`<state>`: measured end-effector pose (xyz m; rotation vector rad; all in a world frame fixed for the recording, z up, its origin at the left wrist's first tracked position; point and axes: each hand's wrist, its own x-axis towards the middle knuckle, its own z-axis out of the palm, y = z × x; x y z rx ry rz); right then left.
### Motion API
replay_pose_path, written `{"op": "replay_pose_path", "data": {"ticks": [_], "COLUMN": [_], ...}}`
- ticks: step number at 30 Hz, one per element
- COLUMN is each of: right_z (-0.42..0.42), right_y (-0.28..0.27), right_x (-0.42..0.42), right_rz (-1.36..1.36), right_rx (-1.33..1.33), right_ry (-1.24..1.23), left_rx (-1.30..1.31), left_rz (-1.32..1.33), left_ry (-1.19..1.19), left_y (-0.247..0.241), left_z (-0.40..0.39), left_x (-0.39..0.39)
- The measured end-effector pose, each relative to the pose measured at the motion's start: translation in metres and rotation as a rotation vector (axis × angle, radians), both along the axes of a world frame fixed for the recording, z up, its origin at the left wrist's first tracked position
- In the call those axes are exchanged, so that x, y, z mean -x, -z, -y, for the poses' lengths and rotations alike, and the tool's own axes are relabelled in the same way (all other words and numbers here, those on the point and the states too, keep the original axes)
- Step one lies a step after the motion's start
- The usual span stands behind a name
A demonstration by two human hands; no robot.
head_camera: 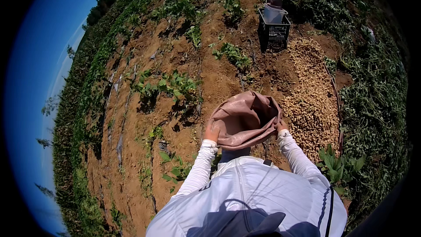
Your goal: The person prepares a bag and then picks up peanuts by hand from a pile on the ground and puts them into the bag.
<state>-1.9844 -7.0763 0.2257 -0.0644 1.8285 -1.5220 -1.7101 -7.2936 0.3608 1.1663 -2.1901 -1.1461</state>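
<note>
A reddish-brown woven sack (241, 121) is held in front of my body, its mouth spread wide and facing up. My left hand (212, 133) grips the rim on the left side, the fingers partly hidden by the folded cloth. On the right side, my right hand (280, 125) clasps the opposite rim. Shadow darkens the inside of the sack, and I cannot tell whether anything lies in it. Just right of the sack spreads a long bed of unshelled peanuts (309, 105) on the ground.
Beyond the peanuts stands a black plastic crate (275, 31) with a translucent bucket (273, 14) on top, dark cloth in it. Leafy plants (174, 84) grow in rows on the brown soil (217, 72). Pulled vines (371, 105) line the right side.
</note>
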Motion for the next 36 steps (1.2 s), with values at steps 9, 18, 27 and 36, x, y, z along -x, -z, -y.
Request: {"op": "replay_pose_path", "data": {"ticks": [9,18,27,36], "right_z": [0.043,0.112,0.172,0.236], "right_y": [0.054,0.063,-0.042,-0.039], "right_x": [0.085,0.136,0.174,0.250], "right_rz": [0.040,-0.034,0.022,-0.387], "right_rx": [-0.094,-0.350,-0.042,-0.568], "right_ry": [0.112,0.256,0.611,0.122], "left_rx": [-0.126,-0.066,0.691,0.659], "left_rz": [0.080,0.255,-0.090,0.209], "left_ry": [0.211,0.542,0.834,1.724], "left_y": [0.073,0.067,-0.001,0.118], "left_z": [0.112,0.251,0.264,0.291], "left_x": [0.105,0.244,0.390,0.525]}}
